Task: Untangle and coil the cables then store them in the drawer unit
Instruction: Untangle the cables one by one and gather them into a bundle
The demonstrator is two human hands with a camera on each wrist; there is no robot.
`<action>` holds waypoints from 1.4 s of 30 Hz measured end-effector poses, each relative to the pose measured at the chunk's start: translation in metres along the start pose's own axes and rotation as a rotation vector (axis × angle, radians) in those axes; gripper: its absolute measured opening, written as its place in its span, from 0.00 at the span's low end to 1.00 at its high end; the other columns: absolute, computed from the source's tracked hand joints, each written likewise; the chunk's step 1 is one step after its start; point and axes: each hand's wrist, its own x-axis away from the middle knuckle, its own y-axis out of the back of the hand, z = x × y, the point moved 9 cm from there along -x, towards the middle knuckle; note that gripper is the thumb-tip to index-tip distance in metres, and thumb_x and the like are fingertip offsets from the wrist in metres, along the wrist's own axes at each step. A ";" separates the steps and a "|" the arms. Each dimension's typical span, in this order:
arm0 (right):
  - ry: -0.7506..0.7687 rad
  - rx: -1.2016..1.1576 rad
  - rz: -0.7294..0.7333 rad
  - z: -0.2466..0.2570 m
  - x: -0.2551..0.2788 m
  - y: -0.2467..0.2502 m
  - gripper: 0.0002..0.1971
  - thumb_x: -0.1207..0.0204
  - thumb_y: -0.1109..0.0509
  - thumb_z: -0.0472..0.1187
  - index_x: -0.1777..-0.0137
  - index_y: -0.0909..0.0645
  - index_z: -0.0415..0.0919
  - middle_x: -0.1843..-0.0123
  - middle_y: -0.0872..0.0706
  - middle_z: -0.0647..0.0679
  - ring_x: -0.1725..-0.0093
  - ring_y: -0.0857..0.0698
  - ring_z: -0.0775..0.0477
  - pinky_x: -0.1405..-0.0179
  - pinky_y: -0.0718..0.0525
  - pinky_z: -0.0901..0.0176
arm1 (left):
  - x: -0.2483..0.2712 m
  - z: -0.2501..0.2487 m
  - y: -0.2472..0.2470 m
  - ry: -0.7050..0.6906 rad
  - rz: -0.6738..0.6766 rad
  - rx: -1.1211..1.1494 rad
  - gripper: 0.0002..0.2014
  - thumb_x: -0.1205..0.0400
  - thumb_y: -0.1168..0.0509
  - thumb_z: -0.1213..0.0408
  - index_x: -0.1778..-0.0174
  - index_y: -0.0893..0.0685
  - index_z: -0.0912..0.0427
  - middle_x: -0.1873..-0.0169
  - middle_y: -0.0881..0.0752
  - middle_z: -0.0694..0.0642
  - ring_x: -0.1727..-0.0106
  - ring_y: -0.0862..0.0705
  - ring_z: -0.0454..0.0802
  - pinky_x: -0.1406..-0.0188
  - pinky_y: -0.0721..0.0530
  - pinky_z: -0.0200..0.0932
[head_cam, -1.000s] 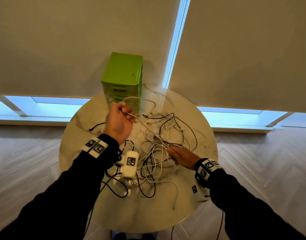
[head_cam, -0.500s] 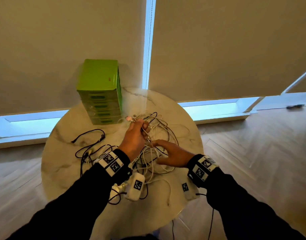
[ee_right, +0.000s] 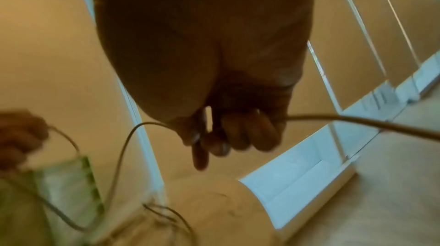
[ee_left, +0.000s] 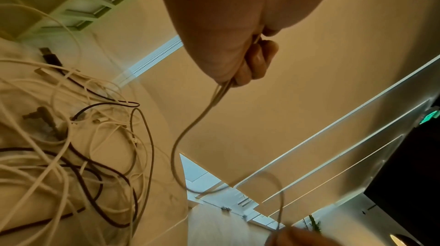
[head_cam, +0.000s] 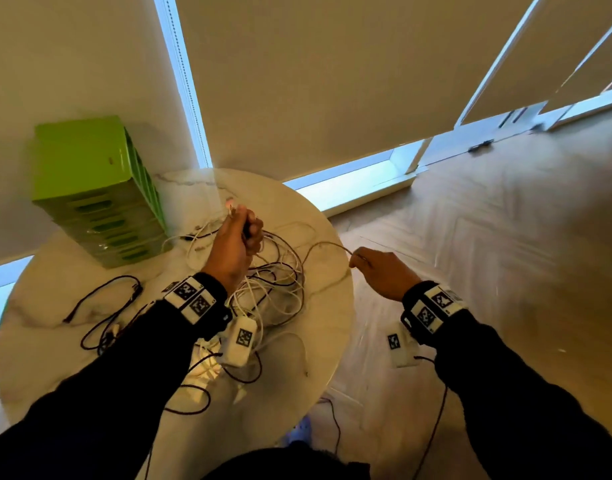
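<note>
A heap of tangled white and black cables (head_cam: 273, 282) lies on the round marble table (head_cam: 308, 344). My left hand (head_cam: 243, 233) is raised over the heap, fingers curled round loops of a white cable (ee_left: 190, 133). That same cable (head_cam: 327, 244) arcs to my right hand (head_cam: 358, 261), which pinches it just past the table's right edge. In the right wrist view the cable (ee_right: 123, 148) runs through the curled fingers (ee_right: 247, 133). The green drawer unit (head_cam: 96, 192) stands at the table's back left with its drawers closed.
Loose black cables (head_cam: 103, 306) lie on the table's left part. A white tagged box (head_cam: 240, 341) hangs under my left wrist, another (head_cam: 399, 344) under my right. Wood floor (head_cam: 488, 237) lies to the right; blinds and a window sill run behind the table.
My right hand has left the heap and moved out to the right past the table edge, drawing the white cable with it. My left hand stays raised, holding the cable. The view has swung right.
</note>
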 end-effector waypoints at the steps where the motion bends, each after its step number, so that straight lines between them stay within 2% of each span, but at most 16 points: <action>1: -0.096 0.097 0.100 -0.025 0.001 -0.019 0.14 0.11 0.46 0.46 0.40 0.18 0.47 0.41 0.11 0.44 0.45 0.14 0.38 0.45 0.19 0.49 | 0.002 0.004 0.000 0.018 0.021 0.013 0.18 0.07 0.53 0.57 0.60 0.28 0.54 0.73 0.27 0.46 0.74 0.37 0.42 0.74 0.39 0.36; 4: -0.246 0.256 0.324 -0.060 0.021 -0.071 0.21 0.15 0.41 0.46 0.22 0.29 0.51 0.21 0.24 0.40 0.28 0.21 0.35 0.30 0.23 0.46 | 0.012 0.020 0.000 0.099 0.064 0.086 0.17 0.07 0.53 0.57 0.61 0.28 0.55 0.73 0.27 0.47 0.74 0.34 0.41 0.73 0.39 0.35; 6: -0.134 0.219 0.337 -0.036 0.030 -0.098 0.39 0.22 0.33 0.52 0.13 0.46 0.54 0.12 0.44 0.42 0.17 0.36 0.34 0.18 0.36 0.40 | 0.021 0.032 -0.001 0.154 0.083 0.110 0.18 0.07 0.53 0.57 0.61 0.29 0.56 0.74 0.28 0.47 0.74 0.34 0.40 0.73 0.39 0.35; 8: 0.107 0.047 0.313 0.021 0.036 -0.115 0.50 0.29 0.28 0.56 0.13 0.54 0.56 0.10 0.53 0.47 0.13 0.46 0.38 0.15 0.45 0.37 | 0.030 0.042 -0.007 0.190 0.107 0.091 0.18 0.07 0.53 0.57 0.62 0.29 0.56 0.74 0.28 0.47 0.74 0.35 0.41 0.72 0.39 0.36; 10: 0.303 -0.091 0.310 0.073 0.040 -0.132 0.53 0.30 0.25 0.55 0.12 0.55 0.52 0.10 0.51 0.47 0.12 0.49 0.42 0.14 0.47 0.39 | 0.038 0.048 -0.012 0.210 0.125 0.035 0.18 0.07 0.53 0.57 0.62 0.29 0.56 0.75 0.28 0.47 0.73 0.37 0.42 0.70 0.40 0.39; 12: 0.289 -0.256 0.264 0.100 0.035 -0.137 0.49 0.32 0.27 0.57 0.15 0.48 0.46 0.14 0.41 0.42 0.14 0.42 0.39 0.16 0.39 0.40 | 0.040 0.049 -0.014 0.192 0.134 -0.039 0.19 0.07 0.54 0.57 0.62 0.29 0.56 0.74 0.28 0.47 0.71 0.38 0.44 0.68 0.40 0.41; 14: 0.225 -0.409 0.084 0.104 0.029 -0.125 0.36 0.32 0.28 0.60 0.29 0.37 0.47 0.27 0.26 0.45 0.26 0.27 0.40 0.26 0.28 0.41 | 0.040 0.045 -0.012 0.165 0.145 -0.105 0.19 0.06 0.54 0.56 0.62 0.29 0.57 0.74 0.26 0.47 0.71 0.37 0.44 0.68 0.38 0.41; 16: 0.244 -0.503 -0.041 0.105 0.027 -0.110 0.22 0.26 0.30 0.59 0.42 0.37 0.53 0.40 0.20 0.49 0.39 0.19 0.44 0.35 0.21 0.42 | 0.038 0.040 -0.006 0.138 0.146 -0.174 0.21 0.06 0.56 0.53 0.61 0.27 0.57 0.72 0.25 0.47 0.71 0.34 0.43 0.68 0.35 0.39; 19: 0.277 -0.717 0.057 0.115 0.028 -0.097 0.10 0.14 0.36 0.50 0.48 0.37 0.56 0.59 0.22 0.45 0.63 0.20 0.46 0.59 0.17 0.45 | 0.034 0.037 0.010 0.098 0.088 -0.308 0.28 0.10 0.58 0.41 0.60 0.23 0.56 0.69 0.22 0.48 0.69 0.30 0.42 0.66 0.31 0.40; 21: 0.331 -0.549 0.085 0.119 0.027 -0.087 0.04 0.11 0.40 0.49 0.45 0.33 0.54 0.62 0.20 0.42 0.66 0.22 0.48 0.63 0.20 0.50 | 0.032 0.034 0.026 0.055 -0.010 -0.365 0.29 0.13 0.56 0.34 0.60 0.21 0.53 0.67 0.21 0.50 0.69 0.29 0.44 0.65 0.31 0.43; 25: 0.376 -0.258 -0.026 0.108 0.017 -0.060 0.11 0.10 0.42 0.48 0.43 0.24 0.41 0.52 0.11 0.43 0.57 0.14 0.45 0.54 0.15 0.45 | 0.032 0.015 0.052 0.001 -0.178 -0.461 0.30 0.10 0.59 0.40 0.55 0.19 0.56 0.64 0.19 0.51 0.65 0.25 0.43 0.62 0.24 0.41; 29: 0.224 -0.113 -0.144 0.063 -0.003 -0.029 0.10 0.10 0.43 0.48 0.44 0.25 0.42 0.53 0.12 0.42 0.58 0.16 0.40 0.57 0.17 0.47 | 0.029 -0.015 0.069 -0.073 -0.187 -0.347 0.25 0.08 0.58 0.44 0.55 0.22 0.55 0.70 0.30 0.49 0.74 0.34 0.41 0.75 0.34 0.34; 34: 0.062 0.396 0.331 -0.003 0.004 -0.101 0.11 0.10 0.45 0.45 0.38 0.24 0.43 0.39 0.17 0.41 0.43 0.15 0.38 0.41 0.18 0.44 | 0.030 -0.038 0.078 -0.155 -0.198 -0.175 0.17 0.07 0.54 0.50 0.50 0.25 0.53 0.73 0.39 0.46 0.73 0.44 0.44 0.75 0.44 0.38; 36: 0.022 0.316 0.447 -0.003 0.021 -0.132 0.12 0.12 0.42 0.48 0.34 0.24 0.46 0.32 0.19 0.44 0.35 0.19 0.41 0.32 0.24 0.45 | 0.033 -0.035 0.075 -0.160 -0.189 -0.178 0.16 0.07 0.54 0.50 0.48 0.24 0.52 0.73 0.40 0.45 0.73 0.45 0.44 0.74 0.44 0.40; 40: 0.259 -0.042 0.267 0.062 0.018 -0.152 0.39 0.22 0.30 0.45 0.14 0.44 0.44 0.14 0.37 0.42 0.17 0.35 0.39 0.19 0.36 0.47 | 0.038 -0.018 0.070 -0.137 -0.168 -0.181 0.17 0.07 0.54 0.51 0.48 0.23 0.53 0.73 0.40 0.45 0.74 0.44 0.43 0.74 0.43 0.39; 42: 0.363 -0.226 0.254 0.108 0.020 -0.153 0.43 0.22 0.29 0.47 0.12 0.49 0.43 0.15 0.35 0.42 0.17 0.34 0.43 0.19 0.34 0.49 | 0.040 -0.011 0.070 -0.120 -0.169 -0.176 0.17 0.07 0.54 0.51 0.48 0.22 0.53 0.73 0.40 0.45 0.74 0.43 0.42 0.74 0.43 0.39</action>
